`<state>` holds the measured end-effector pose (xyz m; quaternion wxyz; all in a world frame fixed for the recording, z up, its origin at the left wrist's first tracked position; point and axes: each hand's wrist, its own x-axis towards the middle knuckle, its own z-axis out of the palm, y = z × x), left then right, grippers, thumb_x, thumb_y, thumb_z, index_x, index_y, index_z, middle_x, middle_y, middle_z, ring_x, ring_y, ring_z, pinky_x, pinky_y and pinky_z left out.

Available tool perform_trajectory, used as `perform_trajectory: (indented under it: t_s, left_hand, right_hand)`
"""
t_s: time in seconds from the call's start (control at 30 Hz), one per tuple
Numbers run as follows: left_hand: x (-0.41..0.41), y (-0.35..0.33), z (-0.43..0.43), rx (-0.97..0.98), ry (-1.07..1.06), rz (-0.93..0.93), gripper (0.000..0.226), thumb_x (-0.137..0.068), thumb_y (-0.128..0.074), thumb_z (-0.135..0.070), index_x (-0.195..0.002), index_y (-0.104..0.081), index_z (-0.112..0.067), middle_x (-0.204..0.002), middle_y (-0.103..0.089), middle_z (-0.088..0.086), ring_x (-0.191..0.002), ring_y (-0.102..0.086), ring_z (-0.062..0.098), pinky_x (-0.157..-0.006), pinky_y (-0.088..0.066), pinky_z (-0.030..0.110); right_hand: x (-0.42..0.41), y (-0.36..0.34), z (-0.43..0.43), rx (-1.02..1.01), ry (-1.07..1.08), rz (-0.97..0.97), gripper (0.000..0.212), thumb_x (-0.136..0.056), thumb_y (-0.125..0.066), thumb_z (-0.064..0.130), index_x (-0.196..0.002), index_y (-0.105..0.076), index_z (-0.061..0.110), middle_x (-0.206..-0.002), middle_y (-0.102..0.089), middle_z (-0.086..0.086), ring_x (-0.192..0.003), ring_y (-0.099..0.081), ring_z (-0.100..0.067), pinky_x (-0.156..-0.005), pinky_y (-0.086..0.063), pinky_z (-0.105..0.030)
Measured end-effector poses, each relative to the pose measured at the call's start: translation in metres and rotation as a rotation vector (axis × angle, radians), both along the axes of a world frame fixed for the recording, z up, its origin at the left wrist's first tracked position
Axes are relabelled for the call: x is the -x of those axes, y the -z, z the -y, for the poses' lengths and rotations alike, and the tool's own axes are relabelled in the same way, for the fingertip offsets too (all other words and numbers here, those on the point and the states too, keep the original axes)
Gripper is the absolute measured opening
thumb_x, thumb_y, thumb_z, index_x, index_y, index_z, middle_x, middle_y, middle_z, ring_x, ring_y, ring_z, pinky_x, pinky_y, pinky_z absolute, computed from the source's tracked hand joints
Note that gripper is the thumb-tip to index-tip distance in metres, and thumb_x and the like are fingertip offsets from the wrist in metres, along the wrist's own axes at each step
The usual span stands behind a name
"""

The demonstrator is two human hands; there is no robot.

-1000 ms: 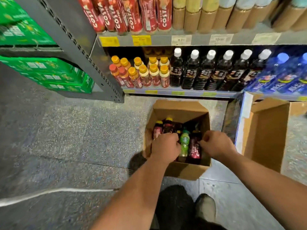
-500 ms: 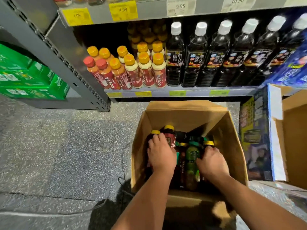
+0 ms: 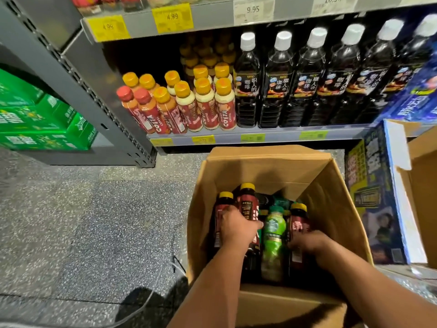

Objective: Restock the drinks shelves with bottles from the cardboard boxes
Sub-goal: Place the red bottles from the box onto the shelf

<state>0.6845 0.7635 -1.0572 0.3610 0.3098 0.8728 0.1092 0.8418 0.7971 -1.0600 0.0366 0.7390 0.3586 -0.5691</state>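
Speckled grey floor (image 3: pixel 94 221) fronts a grey steel shelf (image 3: pixel 272 138), and an open cardboard box (image 3: pixel 272 166) stands on it just below the bottom tier, holding upright bottles, one a green Starbucks bottle (image 3: pixel 274 233). Inside the box the left hand (image 3: pixel 238 229) is curled round a yellow-capped red bottle (image 3: pixel 247 202); the right hand (image 3: pixel 309 241), blurred, wraps a second red bottle (image 3: pixel 299 221). Shelf stock reads COSTA COFFEE on the Costa bottles (image 3: pixel 224 107), the price tags (image 3: pixel 172 17) read 4.99 and 9.95, and the green cartons (image 3: pixel 47 129) at left show Sprite.

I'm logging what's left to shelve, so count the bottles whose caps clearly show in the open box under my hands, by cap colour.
Yellow-capped bottles: 3
Green-capped bottle: 1
Total: 4; anything further back is too dark to count.
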Motion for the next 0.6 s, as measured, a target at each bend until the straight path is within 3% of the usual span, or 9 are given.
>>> perform_trajectory:
  t_s: [0.17,0.27,0.33,0.4,0.5,0.57,0.6]
  left_hand:
    - [-0.016,0.0,0.002,-0.042,0.154,0.133,0.061,-0.079,-0.069,-0.031,-0.129,-0.037,-0.016,-0.114,-0.057,0.01,-0.104,-0.057,0.03,-0.084,-0.049,0.036]
    - [-0.008,-0.002,0.001,-0.048,0.03,0.224,0.065,-0.077,-0.07,-0.028,-0.132,-0.038,-0.019,-0.117,-0.055,0.007,-0.106,-0.056,0.029,-0.089,-0.048,0.036]
    - [-0.002,-0.008,0.004,-0.075,-0.093,0.342,0.057,-0.075,-0.071,-0.025,-0.124,-0.044,-0.025,-0.116,-0.056,0.003,-0.104,-0.055,0.025,-0.089,-0.045,0.033]
    - [0.001,-0.017,0.002,-0.097,-0.142,0.44,0.039,-0.074,-0.069,-0.021,-0.106,-0.049,-0.028,-0.106,-0.06,0.002,-0.095,-0.059,0.022,-0.088,-0.049,0.033]
    - [-0.002,-0.051,-0.005,-0.132,-0.131,0.503,0.035,-0.068,-0.065,-0.026,-0.101,-0.053,-0.027,-0.104,-0.064,0.004,-0.095,-0.062,0.024,-0.089,-0.051,0.037]
    - [-0.004,-0.079,-0.01,-0.139,-0.123,0.555,0.037,-0.065,-0.063,-0.031,-0.101,-0.051,-0.03,-0.106,-0.062,0.002,-0.097,-0.062,0.025,-0.091,-0.05,0.042]
    - [-0.005,-0.093,-0.01,-0.146,-0.118,0.576,0.037,-0.067,-0.063,-0.031,-0.101,-0.051,-0.029,-0.106,-0.062,0.001,-0.097,-0.062,0.024,-0.091,-0.05,0.043]
  right_hand:
    - [0.0,0.016,0.008,0.038,0.164,-0.108,0.024,-0.075,-0.069,-0.009,-0.098,-0.062,-0.009,-0.088,-0.065,-0.028,-0.077,-0.064,-0.04,-0.072,-0.054,-0.05]
    - [-0.002,0.018,0.004,-0.021,0.27,-0.162,0.028,-0.066,-0.076,-0.008,-0.091,-0.064,-0.006,-0.088,-0.067,-0.031,-0.077,-0.067,-0.043,-0.076,-0.054,-0.061]
    - [0.0,0.012,-0.001,-0.074,0.301,-0.185,0.03,-0.063,-0.075,-0.01,-0.09,-0.064,-0.006,-0.083,-0.066,-0.029,-0.072,-0.066,-0.041,-0.072,-0.056,-0.056]
    - [0.0,0.011,-0.009,-0.093,0.318,-0.246,0.04,-0.046,-0.08,-0.004,-0.084,-0.065,-0.005,-0.078,-0.066,-0.026,-0.07,-0.066,-0.039,-0.07,-0.056,-0.05]
    - [-0.009,0.008,-0.023,-0.038,0.231,-0.335,0.079,-0.014,-0.078,0.012,-0.092,-0.07,-0.003,-0.088,-0.071,-0.024,-0.079,-0.069,-0.042,-0.076,-0.056,-0.056]
    - [-0.011,-0.019,-0.03,-0.049,0.237,-0.449,0.076,-0.022,-0.075,0.007,-0.096,-0.069,-0.004,-0.092,-0.07,-0.027,-0.082,-0.069,-0.043,-0.08,-0.054,-0.057]
    - [-0.004,-0.064,-0.027,-0.041,0.197,-0.476,0.072,-0.029,-0.075,0.005,-0.1,-0.068,-0.005,-0.095,-0.07,-0.028,-0.083,-0.068,-0.043,-0.081,-0.052,-0.057]
